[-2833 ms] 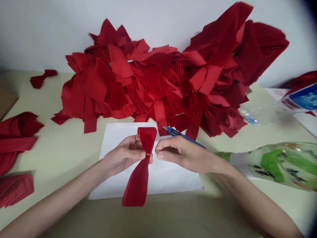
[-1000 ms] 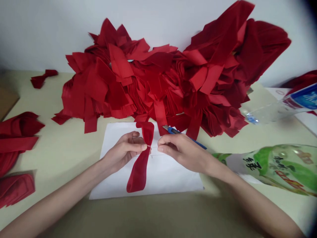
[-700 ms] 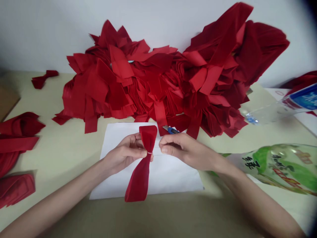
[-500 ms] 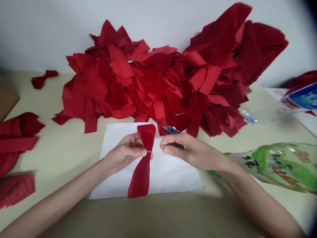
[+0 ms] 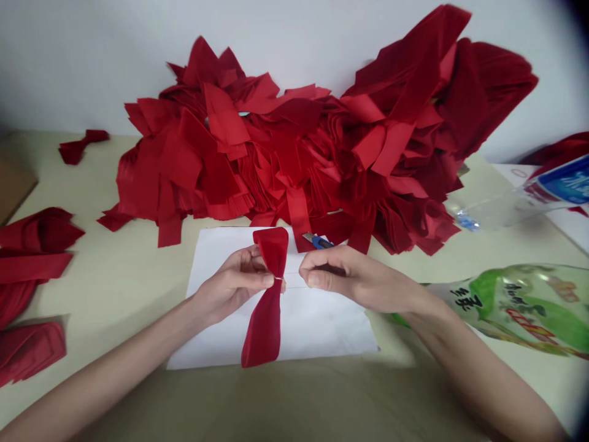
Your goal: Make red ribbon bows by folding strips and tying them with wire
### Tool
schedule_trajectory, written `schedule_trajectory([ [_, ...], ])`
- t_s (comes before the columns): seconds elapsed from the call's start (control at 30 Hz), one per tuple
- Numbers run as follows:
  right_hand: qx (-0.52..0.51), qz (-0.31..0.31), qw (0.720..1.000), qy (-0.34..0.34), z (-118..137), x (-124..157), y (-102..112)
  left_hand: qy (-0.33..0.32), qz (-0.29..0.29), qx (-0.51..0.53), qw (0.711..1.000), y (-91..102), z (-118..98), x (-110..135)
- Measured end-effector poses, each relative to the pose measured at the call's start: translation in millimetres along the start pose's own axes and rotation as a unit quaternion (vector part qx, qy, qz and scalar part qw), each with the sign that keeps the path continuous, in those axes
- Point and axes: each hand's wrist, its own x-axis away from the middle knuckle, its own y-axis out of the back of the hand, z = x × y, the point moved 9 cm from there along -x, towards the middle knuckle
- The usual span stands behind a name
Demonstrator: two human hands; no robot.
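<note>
My left hand (image 5: pixel 243 277) pinches a red velvet ribbon bow (image 5: pixel 263 328) at its narrow middle, where a thin pale thread (image 5: pixel 278 279) circles it. One loop points up and the other hangs down over a white sheet of paper (image 5: pixel 322 334). Just to the right, my right hand (image 5: pixel 338 276) is closed, thumb against fingertips. Fine lines run between the bow and these fingers; whether they are thread or marks on the paper I cannot tell. Behind the right hand lies a blue utility knife (image 5: pixel 317 240) with its blade showing.
A big heap of red ribbon pieces (image 5: pixel 285 153) spreads along the wall. More folded ribbon (image 5: pixel 37 264) lies at the left, with a finished-looking bow (image 5: pixel 83 146) behind it. A clear bottle (image 5: pixel 506 202) and a green-and-white plastic package (image 5: pixel 519 310) occupy the right side.
The lower loop of the bow has swung slightly to the right. Both hands keep almost the same place and grip.
</note>
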Motion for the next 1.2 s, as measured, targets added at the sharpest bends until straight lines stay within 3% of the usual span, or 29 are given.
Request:
schedule_trajectory([
  [0.17,0.025,0.004,1.000,0.019,0,-4,-4,0.022,0.060,0.040,0.997,-17.2,7,5],
  [0.27,0.013,0.041,0.997,0.058,9,-5,-16,0.112,0.111,0.034,0.987,-33.8,26,12],
  [0.4,0.097,0.090,0.987,0.095,22,1,-38,0.214,0.138,-0.088,0.963,-44.4,51,24],
  [0.57,0.326,0.043,0.938,0.113,33,12,-56,0.129,0.014,-0.309,0.942,-24.2,42,23],
  [0.7,0.453,-0.051,0.883,0.111,40,15,-62,0.015,-0.106,-0.460,0.881,-5.9,13,20],
  [0.8,0.507,-0.151,0.845,0.084,40,15,-53,-0.036,-0.165,-0.475,0.864,5.8,-4,16],
  [0.93,0.537,-0.214,0.815,0.040,33,14,-40,-0.046,-0.200,-0.421,0.884,22.8,-9,10],
  [1.03,0.513,-0.205,0.833,0.011,25,10,-32,-0.039,-0.234,-0.368,0.899,35.7,-11,8],
  [1.2,0.377,-0.213,0.902,-0.003,17,6,-16,0.005,-0.252,-0.243,0.937,46.3,-6,6],
])
